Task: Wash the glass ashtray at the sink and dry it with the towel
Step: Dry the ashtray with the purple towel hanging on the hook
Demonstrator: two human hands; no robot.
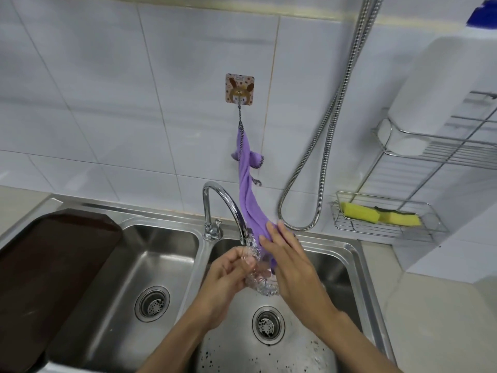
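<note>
The clear glass ashtray [256, 278] stands on edge above the right sink basin [333, 265], just below the tap spout. My left hand [228, 275] grips its left rim with fingers and thumb. A purple towel [248, 195] hangs from a wall hook [239, 89] and stretches down to the ashtray. My right hand [289, 262] presses the towel's lower end against the ashtray's right side, fingers extended. The towel's end is partly hidden behind my right hand.
A chrome tap [215, 205] arches between the two basins. A dark brown tray [51, 278] covers part of the left basin [161, 246]. A metal shower hose [322, 146] loops down the wall. A wire rack [387, 222] holds yellow sponges [376, 214] at right.
</note>
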